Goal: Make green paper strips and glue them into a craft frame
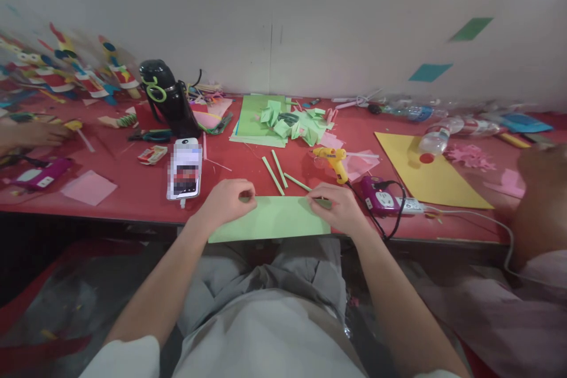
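Observation:
A light green sheet of paper lies at the table's front edge, its near side hanging slightly over. My left hand pinches its far edge toward the left, thumb against fingertips. Farther right along the same edge, my right hand pinches the paper too. Several thin rolled green paper tubes lie just beyond the sheet, between the hands. A yellow glue gun rests on its side beyond my right hand. Left of my left hand is a phone with a blurred screen.
A black flask stands at the back left. Crumpled green paper pieces sit by stacked green sheets. A purple power strip with cables lies right, near yellow paper and plastic bottles. Other people's hands appear at both sides.

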Demonstrator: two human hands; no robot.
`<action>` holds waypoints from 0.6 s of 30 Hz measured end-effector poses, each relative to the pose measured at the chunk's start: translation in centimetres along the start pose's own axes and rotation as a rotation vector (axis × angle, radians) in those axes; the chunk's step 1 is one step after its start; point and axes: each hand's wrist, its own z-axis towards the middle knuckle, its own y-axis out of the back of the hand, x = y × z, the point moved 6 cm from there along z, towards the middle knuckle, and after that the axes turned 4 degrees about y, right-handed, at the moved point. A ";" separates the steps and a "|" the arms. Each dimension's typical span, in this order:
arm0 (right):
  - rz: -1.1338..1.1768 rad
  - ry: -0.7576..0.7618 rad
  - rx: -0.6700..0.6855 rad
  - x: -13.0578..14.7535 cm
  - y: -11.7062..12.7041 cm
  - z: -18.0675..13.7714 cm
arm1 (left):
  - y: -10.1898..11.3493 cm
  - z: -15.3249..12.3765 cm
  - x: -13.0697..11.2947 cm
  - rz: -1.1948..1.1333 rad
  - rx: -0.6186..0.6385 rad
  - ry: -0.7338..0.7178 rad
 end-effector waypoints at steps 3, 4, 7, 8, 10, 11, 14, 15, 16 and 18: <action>-0.007 -0.010 -0.028 -0.5 0.9 -0.4 | 0.6 -0.5 1.6 0.006 0.000 0.036; -0.012 -0.009 -0.037 -0.6 1.2 -0.5 | 0.8 -0.6 2.0 0.007 -0.002 0.051; -0.029 -0.010 -0.073 -1.1 2.0 -0.9 | 1.7 -0.9 3.2 0.016 -0.017 0.101; -0.034 -0.018 -0.084 -1.3 2.2 -1.1 | 2.0 -1.0 3.6 0.020 -0.026 0.116; -0.040 -0.039 -0.100 -1.7 2.6 -1.3 | 2.5 -1.1 4.1 0.023 -0.039 0.132; -0.041 -0.046 -0.110 -1.9 2.8 -1.5 | 2.8 -1.1 4.3 0.022 -0.047 0.134; -0.053 -0.058 -0.161 -2.2 3.8 -1.8 | 3.7 -1.2 4.9 0.044 -0.094 0.139; -0.063 -0.069 -0.190 -2.3 4.2 -2.0 | 4.0 -1.2 5.1 0.058 -0.116 0.145; -0.076 -0.086 -0.224 -2.5 4.7 -2.1 | 4.3 -1.3 5.3 0.064 -0.139 0.152; -0.095 -0.136 -0.294 -2.9 5.4 -2.5 | 4.7 -1.5 5.4 0.042 -0.174 0.161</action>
